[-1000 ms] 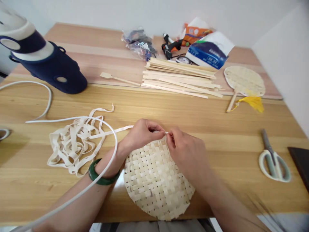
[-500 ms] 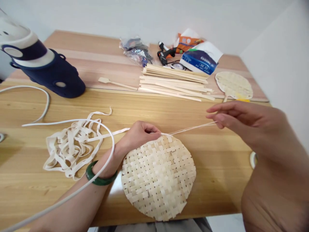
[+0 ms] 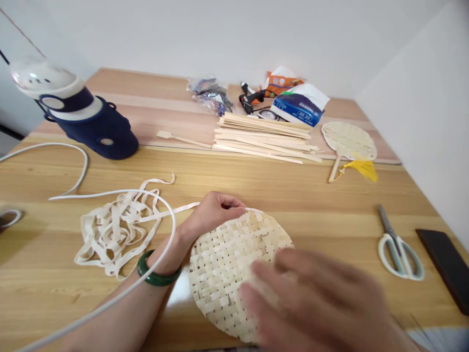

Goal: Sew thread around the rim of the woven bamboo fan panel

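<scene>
Blurred right hand (image 3: 326, 298) over the woven disc (image 3: 223, 264)
It hides the disc's side toward the surface's (image 3: 330, 225) near right corner; any grip is too smeared to tell. The white cable (image 3: 174, 226) runs out of picture.

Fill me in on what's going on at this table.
A person's left hand pinches a white tape at the top edge of a round woven piece. The tape trails left to a loose heap. The right hand, blurred, is in front of the weave's lower right; whether its fingers hold anything can't be told. Scissors lie to the right.
</scene>
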